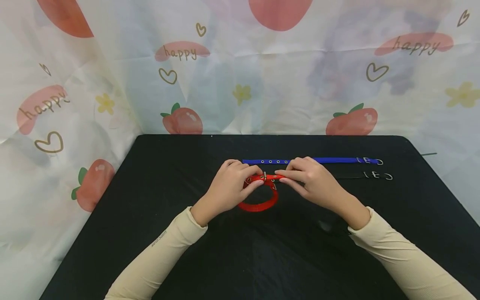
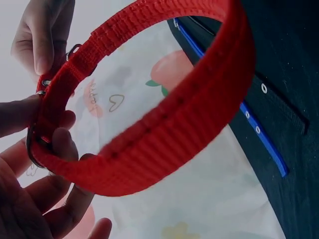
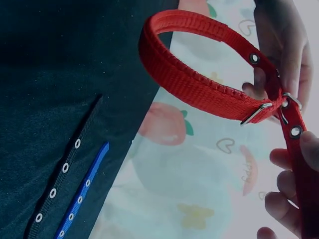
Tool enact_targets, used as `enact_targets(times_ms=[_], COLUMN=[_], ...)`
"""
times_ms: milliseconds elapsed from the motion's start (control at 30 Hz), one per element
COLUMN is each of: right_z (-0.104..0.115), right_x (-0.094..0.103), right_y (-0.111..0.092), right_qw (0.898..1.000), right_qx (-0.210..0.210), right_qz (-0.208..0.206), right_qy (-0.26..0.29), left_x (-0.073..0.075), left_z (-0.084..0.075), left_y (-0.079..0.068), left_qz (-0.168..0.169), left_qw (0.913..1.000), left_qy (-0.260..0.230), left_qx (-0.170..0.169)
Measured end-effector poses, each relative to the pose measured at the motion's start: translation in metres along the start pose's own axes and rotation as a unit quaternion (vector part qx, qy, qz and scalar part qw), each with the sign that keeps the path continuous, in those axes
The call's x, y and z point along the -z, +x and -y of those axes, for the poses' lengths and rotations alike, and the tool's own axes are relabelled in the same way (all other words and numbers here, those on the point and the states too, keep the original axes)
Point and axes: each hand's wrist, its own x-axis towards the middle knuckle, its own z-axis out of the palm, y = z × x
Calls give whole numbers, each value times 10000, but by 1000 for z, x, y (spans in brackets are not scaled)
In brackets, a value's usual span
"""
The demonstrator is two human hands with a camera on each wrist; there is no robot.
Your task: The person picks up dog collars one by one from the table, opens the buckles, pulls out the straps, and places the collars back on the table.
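A red collar (image 1: 258, 206) with a ribbed, padded band is bent into a loop above the table, held up by both hands. My left hand (image 1: 229, 186) pinches it beside the metal buckle (image 3: 292, 100). The strap passes through this buckle, and its free end is pinched between the thumb and fingers of my right hand (image 1: 314, 181). In the right wrist view a metal eyelet (image 3: 295, 132) shows on the strap just past the buckle. A D-ring (image 3: 256, 113) sits on the band nearby.
Behind the hands a blue collar (image 1: 333, 160) lies flat across the black table (image 1: 180, 175). A black collar (image 1: 352, 178) lies parallel in front of it, its metal fittings to the right. A printed curtain (image 1: 285, 91) stands along the table's back edge.
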Motion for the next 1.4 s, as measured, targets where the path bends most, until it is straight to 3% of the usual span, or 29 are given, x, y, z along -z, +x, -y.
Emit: enact_targets(times_ms=[400,600,700,933,1400], right_z=[7,13,12,9,16], right_x=[-11,-17,-15,-12,-17], right_y=[4,1,1,0,8], right_qw=[9946,9950,9950,9965,9970], right_qx=[906,821,720,492,466], right_qz=[-419,-475,-542,-395,-600], right_qy=[-298,-319,-440,-541,-136], left_x=[-4,0,3,1,-5], left_z=[-3,-6,-6,-5,-10], left_y=[-1,0,-2,-5,-4], left_qz=[-95,9,87,-574,-1080], left_qw=[9997,9988,9992,9945,9900], left_qy=[-44,-358,-211,731,378], left_qx=[-234,-337,-316,-487,-825])
